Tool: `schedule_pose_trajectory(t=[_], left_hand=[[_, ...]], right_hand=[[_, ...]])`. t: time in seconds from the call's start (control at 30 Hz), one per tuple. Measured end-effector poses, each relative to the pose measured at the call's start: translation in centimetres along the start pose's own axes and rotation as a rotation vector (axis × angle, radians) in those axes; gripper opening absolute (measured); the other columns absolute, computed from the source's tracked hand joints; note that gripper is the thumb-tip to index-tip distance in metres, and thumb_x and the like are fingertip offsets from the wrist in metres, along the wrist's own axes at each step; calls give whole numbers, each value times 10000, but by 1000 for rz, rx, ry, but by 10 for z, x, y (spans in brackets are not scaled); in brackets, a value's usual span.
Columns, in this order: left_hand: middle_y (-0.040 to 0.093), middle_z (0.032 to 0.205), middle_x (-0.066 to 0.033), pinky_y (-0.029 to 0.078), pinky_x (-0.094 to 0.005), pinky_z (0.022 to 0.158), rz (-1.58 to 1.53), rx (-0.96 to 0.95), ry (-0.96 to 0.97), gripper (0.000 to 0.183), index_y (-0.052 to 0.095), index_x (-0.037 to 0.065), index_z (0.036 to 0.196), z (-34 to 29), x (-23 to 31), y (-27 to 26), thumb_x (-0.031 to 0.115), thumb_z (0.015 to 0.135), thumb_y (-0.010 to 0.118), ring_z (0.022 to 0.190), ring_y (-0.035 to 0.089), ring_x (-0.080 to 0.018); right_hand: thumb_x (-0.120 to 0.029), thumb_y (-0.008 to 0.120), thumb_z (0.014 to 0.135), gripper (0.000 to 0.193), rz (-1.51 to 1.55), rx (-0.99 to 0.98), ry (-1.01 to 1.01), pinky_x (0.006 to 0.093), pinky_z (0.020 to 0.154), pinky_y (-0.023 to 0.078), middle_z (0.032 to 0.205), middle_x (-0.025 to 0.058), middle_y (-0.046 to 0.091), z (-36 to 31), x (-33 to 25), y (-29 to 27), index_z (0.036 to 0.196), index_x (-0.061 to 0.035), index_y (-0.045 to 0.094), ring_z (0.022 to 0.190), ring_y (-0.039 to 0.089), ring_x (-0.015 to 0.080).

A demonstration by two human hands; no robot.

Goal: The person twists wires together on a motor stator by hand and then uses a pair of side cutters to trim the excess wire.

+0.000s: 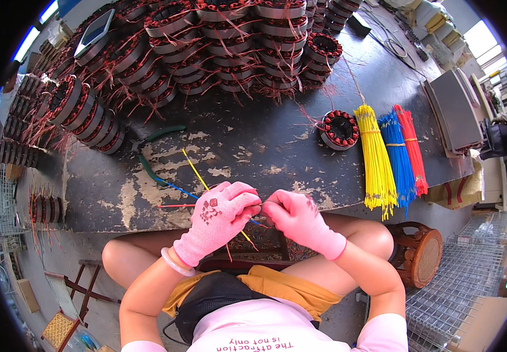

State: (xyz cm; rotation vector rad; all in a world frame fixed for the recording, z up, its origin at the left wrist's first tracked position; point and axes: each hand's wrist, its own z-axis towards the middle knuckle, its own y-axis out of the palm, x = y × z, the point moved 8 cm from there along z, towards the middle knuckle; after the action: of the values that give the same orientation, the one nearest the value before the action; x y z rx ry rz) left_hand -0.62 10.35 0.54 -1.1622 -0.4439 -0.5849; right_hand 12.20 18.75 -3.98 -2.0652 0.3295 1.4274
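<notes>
Both hands wear pink gloves and meet over the table's near edge. My left hand [221, 217] is closed, with a yellow wire [193, 169], a blue wire [181, 190] and a red wire [176, 206] running beneath its fingers. The wires' other ends poke out below that hand, above my lap. Beside it, my right hand [300, 220] is closed in a pinch close to the left fingertips. What sits between the right fingers is hidden. Green-handled pliers [147, 155] lie beyond the left hand, one handle next to the blue wire.
Stacked motor stators [224, 44] with loose red leads fill the far side. A single stator [339, 130] stands right of centre. Bundles of yellow wires [376, 158], blue wires [398, 158] and red wires [412, 149] lie at the right. A wooden stool [420, 255] stands below.
</notes>
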Motion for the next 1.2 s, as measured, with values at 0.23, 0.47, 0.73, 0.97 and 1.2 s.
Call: schedule_pose_trajectory(t=[0.23, 0.47, 0.73, 0.97, 1.2], left_hand=[[694, 1014, -33, 549, -384, 758, -14, 14, -35, 198, 696, 102, 954, -1, -2, 0, 47, 777, 767, 875, 667, -268], [694, 1012, -34, 551, -389, 761, -5, -26, -28, 184, 698, 102, 941, 0, -2, 0, 60, 777, 770, 879, 668, -274], [693, 988, -33, 548, -392, 763, -15, 3, -46, 170, 694, 98, 939, -2, -4, 0, 73, 791, 772, 880, 669, -277], [693, 1007, -42, 548, -394, 786, 9, -19, -79, 143, 699, 89, 956, -2, -3, 1, 79, 827, 757, 917, 672, -278], [607, 1375, -149, 457, -456, 1085, 50, -208, -52, 504, 646, 79, 1294, 3, 1, -47, 246, 840, 789, 1272, 569, -365]], right_hand=[[-213, 670, 947, 123, -623, 41, -446, 342, 718, 520, 973, 68, 694, -12, -41, -6, 997, -101, 678, 851, 667, 214], [-236, 626, 975, 218, -22, -183, 20, 344, 606, 502, 806, 65, 715, 8, -13, 4, 881, -47, 678, 674, 678, 243], [-233, 753, 867, 209, -632, 197, -523, 373, 705, 525, 932, 33, 719, -14, -56, -11, 1026, -109, 700, 796, 676, 241], [-133, 742, 813, 268, -812, 211, -756, 369, 755, 491, 919, -1, 640, -19, -47, 8, 1076, -146, 690, 843, 633, 200], [-153, 708, 784, 447, -946, 144, -884, 341, 745, 488, 904, -37, 587, -18, -49, 7, 1225, -222, 710, 804, 589, 165]])
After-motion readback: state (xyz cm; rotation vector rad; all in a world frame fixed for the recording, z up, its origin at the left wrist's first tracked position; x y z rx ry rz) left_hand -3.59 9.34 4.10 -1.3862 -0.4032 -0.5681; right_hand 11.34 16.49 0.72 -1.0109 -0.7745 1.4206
